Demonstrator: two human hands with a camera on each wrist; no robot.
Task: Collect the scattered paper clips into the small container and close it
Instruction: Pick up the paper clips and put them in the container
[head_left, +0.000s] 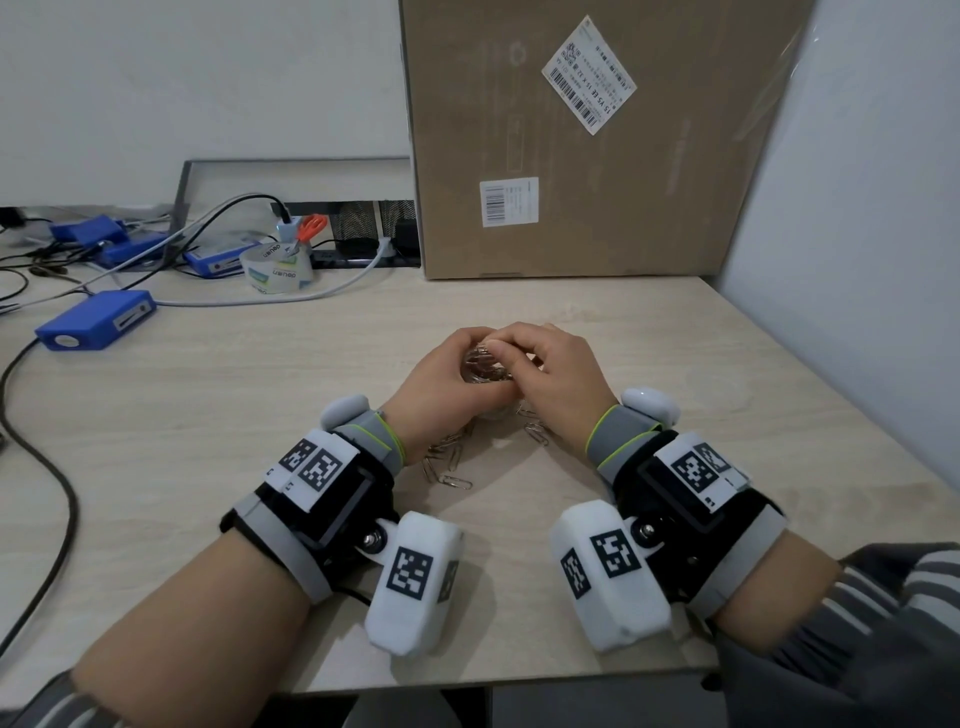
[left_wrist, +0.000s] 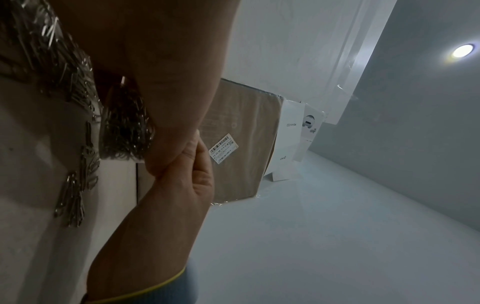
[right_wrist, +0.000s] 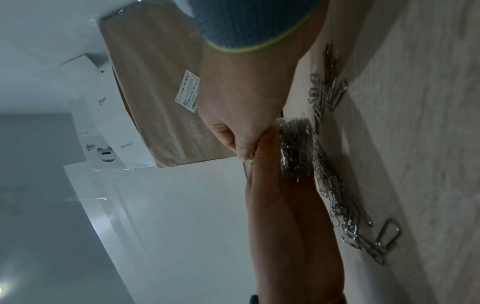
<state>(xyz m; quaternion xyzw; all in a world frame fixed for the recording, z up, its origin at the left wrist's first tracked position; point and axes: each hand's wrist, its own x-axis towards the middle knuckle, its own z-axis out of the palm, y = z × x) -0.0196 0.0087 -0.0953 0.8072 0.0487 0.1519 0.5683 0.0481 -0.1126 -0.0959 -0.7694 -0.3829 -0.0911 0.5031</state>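
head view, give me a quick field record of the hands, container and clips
left hand: curled round the small clear plastic container, steadying it
right hand: fingertips pinched over the container mouth, seemingly dropping in clips
container: open, packed with clips, no lid seen
loose silver metal paper clips: many remain on the light wooden desk, near both wrists
task state: unfinished

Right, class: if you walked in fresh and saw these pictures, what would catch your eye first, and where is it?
Mid-desk, the left hand grips a small clear container packed with paper clips, while the right hand pinches at its mouth. Loose paper clips lie on the desk just below the hands. A big cardboard box stands behind, against the wall.
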